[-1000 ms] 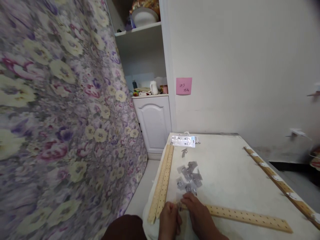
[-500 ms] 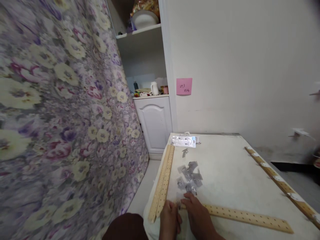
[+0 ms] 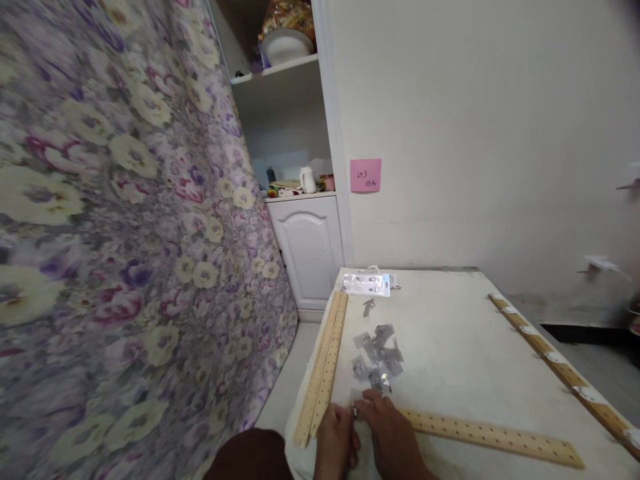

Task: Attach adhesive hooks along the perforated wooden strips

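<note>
My left hand [image 3: 336, 432] is closed in a fist at the table's near edge; what its fingers hold is hidden. Beside it, my right hand [image 3: 389, 430] curls over the left end of a perforated wooden strip [image 3: 490, 435]. Its fingertips pinch at a small shiny metal hook [image 3: 355, 413] in the narrow gap between both hands. A clear square of film [image 3: 355, 395] shows just beyond the fingers. Farther up lies a loose cluster of clear adhesive hooks [image 3: 379, 353], and another hook piece [image 3: 369, 306] sits apart from them.
Two perforated wooden strips [image 3: 325, 367] lie along the left side of the white table [image 3: 440, 347]. A clear blister pack [image 3: 367, 285] is at the back. Along the right edge runs a wooden strip with white round pieces [image 3: 555, 360]. A floral curtain [image 3: 150, 267] hangs at left.
The view has shifted slightly. Both hands stay close together at the strip's end, with my right fingertips a little nearer my left fist and the metal hook showing more clearly.
</note>
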Tool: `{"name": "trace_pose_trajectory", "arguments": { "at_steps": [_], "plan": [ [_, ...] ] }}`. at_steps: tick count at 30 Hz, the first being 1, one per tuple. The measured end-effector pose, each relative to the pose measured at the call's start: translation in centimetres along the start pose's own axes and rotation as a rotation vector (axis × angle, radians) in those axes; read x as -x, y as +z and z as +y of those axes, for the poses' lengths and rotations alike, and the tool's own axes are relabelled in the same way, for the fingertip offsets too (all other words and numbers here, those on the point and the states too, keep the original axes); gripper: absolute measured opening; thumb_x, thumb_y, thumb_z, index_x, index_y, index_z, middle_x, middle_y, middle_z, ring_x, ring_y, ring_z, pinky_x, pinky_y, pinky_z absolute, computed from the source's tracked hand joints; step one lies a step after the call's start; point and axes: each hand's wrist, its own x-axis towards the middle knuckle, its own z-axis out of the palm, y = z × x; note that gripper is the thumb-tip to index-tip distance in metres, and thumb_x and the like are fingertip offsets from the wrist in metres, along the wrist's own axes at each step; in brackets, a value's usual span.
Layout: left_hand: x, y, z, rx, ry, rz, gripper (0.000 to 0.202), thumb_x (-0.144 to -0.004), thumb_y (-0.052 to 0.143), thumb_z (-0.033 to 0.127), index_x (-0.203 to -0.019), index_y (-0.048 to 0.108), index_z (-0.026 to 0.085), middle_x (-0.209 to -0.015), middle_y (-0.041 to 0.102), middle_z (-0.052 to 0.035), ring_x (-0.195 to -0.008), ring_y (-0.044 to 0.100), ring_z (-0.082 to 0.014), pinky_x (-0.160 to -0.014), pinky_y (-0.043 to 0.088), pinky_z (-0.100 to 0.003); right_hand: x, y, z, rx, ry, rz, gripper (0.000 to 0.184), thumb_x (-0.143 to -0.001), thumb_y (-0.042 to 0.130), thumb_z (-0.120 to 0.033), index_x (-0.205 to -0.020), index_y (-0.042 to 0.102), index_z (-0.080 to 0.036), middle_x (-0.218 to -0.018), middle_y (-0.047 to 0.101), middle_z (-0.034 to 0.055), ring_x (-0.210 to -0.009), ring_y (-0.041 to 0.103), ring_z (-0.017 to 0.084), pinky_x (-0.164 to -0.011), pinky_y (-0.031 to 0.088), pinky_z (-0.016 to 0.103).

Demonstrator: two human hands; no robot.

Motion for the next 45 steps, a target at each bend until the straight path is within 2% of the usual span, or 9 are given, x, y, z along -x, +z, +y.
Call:
{"name": "trace_pose_trajectory", "arguments": {
  "at_steps": [7, 12, 16, 19, 24, 29, 34, 41, 45],
  "plan": [
    [0.0, -0.8, -0.2, 0.008, -0.048, -0.104, 0.035, -0.075, 0.037, 0.056, -0.062, 0.039, 0.023, -0.033, 0.049, 0.0063, -0.021, 0.03, -0.0063, -0.028, 0.014, -0.019, -0.1, 0.1, 0.0, 0.021, 0.031, -0.034, 0.046, -0.074, 0.047, -0.006, -0.113, 0.059, -0.026, -0.118, 0.062, 0.0062, -0.101, 0.06, 0.022, -0.082, 0.048, 0.029],
    [-0.1, -0.7, 0.0, 0.042, -0.074, -0.093, 0.028, -0.075, 0.038, 0.049, -0.062, 0.039, 0.023, -0.034, 0.051, 0.006, -0.021, 0.029, -0.0055, -0.029, 0.011, -0.019, 0.0, 0.3, 0.0, -0.007, 0.087, -0.07, 0.046, -0.075, 0.048, -0.008, -0.114, 0.058, -0.03, -0.119, 0.062, 0.0027, -0.102, 0.059, 0.021, -0.082, 0.047, 0.028],
    [0.0, -0.4, 0.4, 0.063, -0.084, -0.07, 0.027, -0.074, 0.036, 0.048, -0.06, 0.037, 0.024, -0.028, 0.043, 0.0083, -0.022, 0.027, -0.0062, -0.03, 0.012, -0.02, 0.1, 0.2, -0.1, -0.023, 0.127, -0.048, 0.046, -0.076, 0.048, -0.008, -0.114, 0.058, -0.032, -0.12, 0.061, 0.0009, -0.105, 0.057, 0.019, -0.085, 0.047, 0.027],
    [-0.1, -0.3, 0.4, 0.063, -0.099, -0.072, 0.029, -0.073, 0.035, 0.05, -0.059, 0.038, 0.024, -0.025, 0.037, 0.0092, -0.022, 0.027, -0.0068, -0.03, 0.012, -0.02, 0.2, 0.3, -0.2, -0.01, 0.115, -0.033, 0.046, -0.074, 0.049, -0.007, -0.114, 0.058, -0.031, -0.12, 0.061, 0.0019, -0.104, 0.058, 0.02, -0.085, 0.048, 0.029],
    [-0.2, -0.4, 0.4, 0.032, -0.096, -0.075, 0.039, -0.072, 0.036, 0.057, -0.054, 0.041, 0.023, -0.028, 0.04, 0.0075, -0.022, 0.029, -0.0071, -0.031, 0.015, -0.021, 0.4, 0.8, -0.1, 0.049, 0.049, 0.018, 0.049, -0.073, 0.047, -0.005, -0.116, 0.056, -0.026, -0.123, 0.06, 0.0056, -0.105, 0.058, 0.021, -0.086, 0.049, 0.031],
    [0.1, -0.5, 0.9, -0.005, -0.095, -0.064, 0.041, -0.074, 0.037, 0.056, -0.055, 0.046, 0.021, -0.028, 0.04, 0.0067, -0.024, 0.033, -0.0084, -0.032, 0.019, -0.02, 0.5, 0.7, 0.0, 0.073, -0.015, 0.043, 0.047, -0.076, 0.044, -0.005, -0.117, 0.057, -0.023, -0.127, 0.058, 0.0063, -0.105, 0.059, 0.021, -0.086, 0.049, 0.033],
    [0.2, -0.5, 1.0, -0.026, -0.09, -0.061, 0.043, -0.075, 0.036, 0.056, -0.054, 0.047, 0.021, -0.03, 0.042, 0.0054, -0.025, 0.034, -0.009, -0.032, 0.019, -0.021, 0.2, 0.3, -0.1, 0.068, -0.056, 0.043, 0.053, -0.073, 0.044, -0.004, -0.121, 0.054, -0.024, -0.126, 0.059, 0.0031, -0.103, 0.06, 0.019, -0.088, 0.048, 0.031],
    [0.0, -0.4, 0.8, -0.041, -0.094, -0.064, 0.045, -0.076, 0.036, 0.058, -0.05, 0.045, 0.022, -0.025, 0.038, 0.0057, -0.023, 0.03, -0.0087, -0.032, 0.019, -0.021, 0.2, 0.4, -0.3, 0.022, -0.008, 0.1, 0.046, -0.077, 0.045, -0.007, -0.114, 0.059, -0.03, -0.117, 0.065, -0.0017, -0.093, 0.061, 0.018, -0.081, 0.047, 0.029],
    [0.0, -0.4, 0.6, -0.036, -0.086, -0.055, 0.044, -0.076, 0.036, 0.057, -0.049, 0.043, 0.022, -0.024, 0.036, 0.0063, -0.022, 0.03, -0.0085, -0.031, 0.019, -0.02, 0.0, -0.1, -0.4, 0.006, -0.031, 0.066, 0.048, -0.074, 0.048, -0.006, -0.113, 0.06, -0.03, -0.117, 0.065, -0.0036, -0.091, 0.06, 0.017, -0.077, 0.046, 0.026]
  ]
}}
